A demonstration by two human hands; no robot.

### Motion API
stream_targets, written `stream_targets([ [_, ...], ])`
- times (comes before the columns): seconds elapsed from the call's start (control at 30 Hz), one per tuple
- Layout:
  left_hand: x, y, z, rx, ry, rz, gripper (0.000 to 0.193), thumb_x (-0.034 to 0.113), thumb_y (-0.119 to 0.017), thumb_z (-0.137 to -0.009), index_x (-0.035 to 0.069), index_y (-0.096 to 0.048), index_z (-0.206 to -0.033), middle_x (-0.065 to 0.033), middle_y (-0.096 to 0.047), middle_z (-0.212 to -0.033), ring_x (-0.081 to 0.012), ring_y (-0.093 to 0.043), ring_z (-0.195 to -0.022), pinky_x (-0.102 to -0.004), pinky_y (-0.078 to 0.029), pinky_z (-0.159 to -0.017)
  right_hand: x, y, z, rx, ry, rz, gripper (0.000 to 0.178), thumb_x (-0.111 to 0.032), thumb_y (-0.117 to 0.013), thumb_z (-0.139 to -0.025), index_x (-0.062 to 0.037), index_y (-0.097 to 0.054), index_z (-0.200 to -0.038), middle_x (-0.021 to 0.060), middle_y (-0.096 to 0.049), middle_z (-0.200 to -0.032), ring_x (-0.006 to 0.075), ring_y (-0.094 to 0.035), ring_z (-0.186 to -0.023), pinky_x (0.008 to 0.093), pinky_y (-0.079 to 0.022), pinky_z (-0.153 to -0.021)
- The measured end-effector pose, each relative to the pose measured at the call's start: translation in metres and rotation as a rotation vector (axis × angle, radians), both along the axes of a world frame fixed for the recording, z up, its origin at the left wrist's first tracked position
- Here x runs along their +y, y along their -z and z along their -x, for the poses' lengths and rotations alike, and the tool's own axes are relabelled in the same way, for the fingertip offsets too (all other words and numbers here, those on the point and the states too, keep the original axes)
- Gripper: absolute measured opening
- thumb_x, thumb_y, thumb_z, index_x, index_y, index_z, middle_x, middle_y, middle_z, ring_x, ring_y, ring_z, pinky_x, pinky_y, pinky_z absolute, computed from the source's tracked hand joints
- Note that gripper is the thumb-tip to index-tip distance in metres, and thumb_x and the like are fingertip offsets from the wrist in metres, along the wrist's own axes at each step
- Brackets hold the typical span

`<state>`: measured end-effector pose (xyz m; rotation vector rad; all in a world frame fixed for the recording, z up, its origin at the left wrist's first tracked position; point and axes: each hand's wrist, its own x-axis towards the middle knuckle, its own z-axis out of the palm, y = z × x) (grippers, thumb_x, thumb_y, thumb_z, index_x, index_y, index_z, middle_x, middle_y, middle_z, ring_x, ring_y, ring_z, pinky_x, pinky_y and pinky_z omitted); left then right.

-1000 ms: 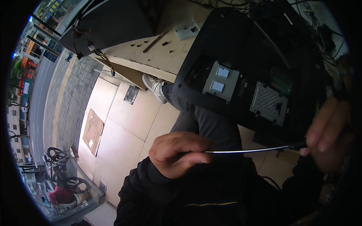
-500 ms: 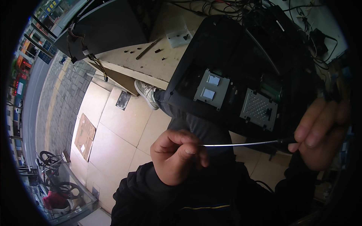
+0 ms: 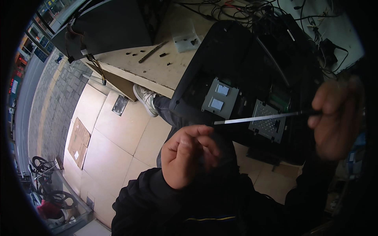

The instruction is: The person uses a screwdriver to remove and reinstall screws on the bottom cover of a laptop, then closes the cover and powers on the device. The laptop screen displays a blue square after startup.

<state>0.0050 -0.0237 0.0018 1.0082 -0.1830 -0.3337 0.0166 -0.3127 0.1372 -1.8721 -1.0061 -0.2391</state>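
Observation:
My right hand (image 3: pixel 338 118), blurred by motion, is closed around the dark handle of a long thin screwdriver (image 3: pixel 256 118). Its silver shaft points left across the laptop's near edge. Just below the tip is my left hand (image 3: pixel 189 153), with fingers loosely curled and apart, and no held object visible. Beyond the hands lies a black laptop (image 3: pixel 232 51), underside up with its bays uncovered. One bay holds a silver drive plate (image 3: pixel 212 94) with two white labels; another shows a perforated metal bracket (image 3: pixel 263 122).
Small dark screws (image 3: pixel 162 55), a thin dark rod (image 3: pixel 152 52) and a clear plastic box (image 3: pixel 186 41) lie on the worn tabletop (image 3: pixel 122 63). A computer case (image 3: pixel 106 29) with dangling wires stands at the far left. Tangled cables (image 3: pixel 236 13) run behind the laptop.
The screwdriver's tip has come away from my left fingers and swung up over the laptop's near edge. My right hand has risen; my left fingers have loosened.

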Motion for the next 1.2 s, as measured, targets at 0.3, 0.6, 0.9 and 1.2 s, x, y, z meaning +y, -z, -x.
stream_targets([
  [0.3, 0.009, 0.040, -0.030, -0.846, -0.252, -0.710, 0.037, -0.008, -0.054, -0.091, -0.004, -0.057, -0.127, -0.0125, -0.065, -0.079, -0.0206, -0.063, -0.063, -0.0276, -0.050, -0.062, -0.008, -0.012, -0.084, 0.121, 0.350, 0.118, 0.040, -0.017, -0.034, -0.106, 0.0078, -0.036, -0.137, 0.0154, -0.064, -0.094, 0.0237, -0.067, -0.092, 0.0258, -0.059, -0.063],
  [0.6, 0.013, 0.043, -0.043, -0.963, -0.223, -0.659, 0.046, -0.015, -0.062, -0.077, -0.008, -0.058, -0.122, -0.0118, -0.054, -0.069, -0.0245, -0.055, -0.055, -0.0332, -0.045, -0.050, 0.030, -0.018, -0.101, 0.158, 0.412, -0.060, 0.032, -0.014, -0.046, -0.102, 0.0092, -0.040, -0.124, 0.0206, -0.065, -0.085, 0.0269, -0.069, -0.080, 0.0306, -0.060, -0.059],
  [0.9, 0.014, 0.044, -0.044, -0.959, -0.211, -0.647, 0.050, -0.018, -0.058, -0.074, -0.007, -0.059, -0.122, -0.0131, -0.060, -0.070, -0.0250, -0.059, -0.056, -0.0318, -0.047, -0.051, 0.042, -0.021, -0.107, 0.155, 0.446, -0.141, 0.028, -0.011, -0.053, -0.100, 0.0096, -0.043, -0.115, 0.0234, -0.065, -0.080, 0.0288, -0.070, -0.072, 0.0333, -0.061, -0.056],
  [1.2, 0.014, 0.044, -0.044, -0.997, -0.216, -0.663, 0.053, -0.014, -0.066, -0.072, -0.010, -0.056, -0.124, -0.0109, -0.052, -0.071, -0.0242, -0.055, -0.056, -0.0334, -0.046, -0.050, 0.057, -0.032, -0.112, 0.217, 0.571, -0.044, 0.017, -0.007, -0.053, -0.100, 0.0051, -0.046, -0.110, 0.0186, -0.066, -0.080, 0.0242, -0.070, -0.073, 0.0313, -0.061, -0.058],
])
